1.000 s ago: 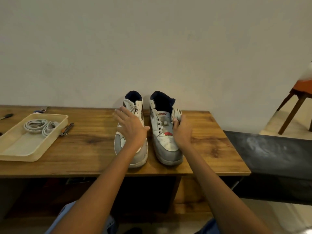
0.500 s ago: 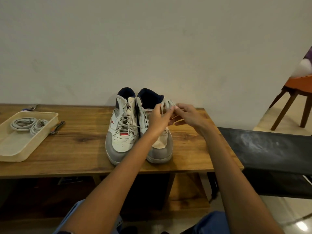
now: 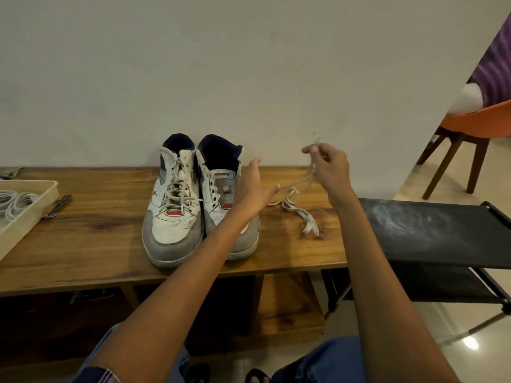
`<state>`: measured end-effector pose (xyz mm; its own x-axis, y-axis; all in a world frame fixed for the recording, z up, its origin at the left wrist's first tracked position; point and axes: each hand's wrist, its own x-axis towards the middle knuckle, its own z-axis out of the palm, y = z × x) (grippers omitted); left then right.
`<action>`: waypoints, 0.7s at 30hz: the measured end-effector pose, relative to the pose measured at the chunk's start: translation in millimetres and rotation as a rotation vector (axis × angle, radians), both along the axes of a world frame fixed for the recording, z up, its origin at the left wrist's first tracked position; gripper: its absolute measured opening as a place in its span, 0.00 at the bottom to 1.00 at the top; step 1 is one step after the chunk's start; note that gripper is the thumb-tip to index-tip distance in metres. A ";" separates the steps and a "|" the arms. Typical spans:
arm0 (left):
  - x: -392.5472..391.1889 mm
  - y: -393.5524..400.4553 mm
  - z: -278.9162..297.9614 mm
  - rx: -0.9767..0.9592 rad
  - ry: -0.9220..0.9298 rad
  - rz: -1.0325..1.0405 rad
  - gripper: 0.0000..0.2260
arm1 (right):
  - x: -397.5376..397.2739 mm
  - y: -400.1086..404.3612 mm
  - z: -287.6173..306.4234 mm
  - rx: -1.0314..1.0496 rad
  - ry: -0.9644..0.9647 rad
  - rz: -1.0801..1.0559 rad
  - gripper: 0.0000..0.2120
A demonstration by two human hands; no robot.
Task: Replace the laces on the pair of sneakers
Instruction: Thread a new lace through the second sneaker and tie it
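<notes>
Two white and grey sneakers stand side by side on the wooden table [image 3: 96,244], toes toward me. The left sneaker [image 3: 172,205] is laced. The right sneaker [image 3: 221,189] shows bare eyelets. A white lace [image 3: 300,211] trails over the table to the right of the shoes. My right hand [image 3: 327,167] pinches one end of that lace and holds it up above the table. My left hand [image 3: 253,189] hovers over the right sneaker with fingers straight, holding nothing.
A cream tray [image 3: 41,200] with coiled white laces [image 3: 13,203] sits at the table's left end, with a metal tool [image 3: 56,207] beside it. A black fabric rack [image 3: 431,230] adjoins the table on the right. An orange chair [image 3: 470,134] stands further back.
The lace has come out of the right sneaker. My right hand pulled it away to the right and up, and my left hand let go and opened.
</notes>
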<state>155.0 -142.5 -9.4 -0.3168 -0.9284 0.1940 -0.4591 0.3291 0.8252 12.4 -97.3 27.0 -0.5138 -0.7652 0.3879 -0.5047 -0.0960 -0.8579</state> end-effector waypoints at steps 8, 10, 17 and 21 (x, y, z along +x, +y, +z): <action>16.6 4.7 21.6 0.034 0.343 -0.294 0.10 | 23.3 9.3 35.0 0.270 0.093 0.459 0.14; 24.3 1.8 21.5 0.093 0.392 -0.304 0.06 | 22.2 11.7 36.2 0.300 0.094 0.472 0.14; 39.5 -3.2 28.8 0.388 0.520 -0.368 0.14 | 25.0 15.4 36.2 0.407 0.102 0.629 0.11; 43.6 -4.5 34.0 0.334 0.417 -0.453 0.09 | 24.4 15.4 34.5 0.374 0.079 0.596 0.12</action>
<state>198.6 -147.0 24.5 -0.6482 -0.7534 0.1106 0.0404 0.1110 0.9930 36.8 -82.0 61.5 0.0526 -0.9966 0.0633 -0.5204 -0.0814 -0.8500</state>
